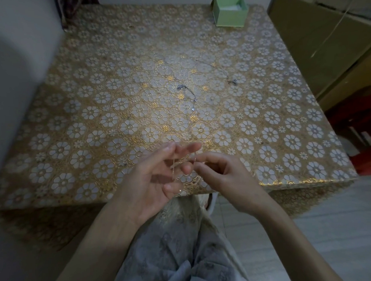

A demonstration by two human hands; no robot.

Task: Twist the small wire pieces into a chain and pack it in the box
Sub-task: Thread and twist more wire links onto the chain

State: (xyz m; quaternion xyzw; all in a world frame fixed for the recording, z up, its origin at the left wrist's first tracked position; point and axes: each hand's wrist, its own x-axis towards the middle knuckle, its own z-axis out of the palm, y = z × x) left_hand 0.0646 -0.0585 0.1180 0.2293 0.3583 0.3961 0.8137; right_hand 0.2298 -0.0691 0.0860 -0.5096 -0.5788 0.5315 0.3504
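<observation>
Floral gold worktop, dim room. Near edge: left hand spread, right hand pinching thin wire. More wire pieces loose mid-worktop; green box far off, seemingly unpacked. Early stage.

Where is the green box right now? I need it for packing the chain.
In the head view, the green box sits open at the table's far edge, right of centre, well beyond both hands.

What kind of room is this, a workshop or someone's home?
Probably a home: a table under a gold floral cover, a small green box at its far edge, tiled floor, and cardboard cartons stacked beside it.
</observation>
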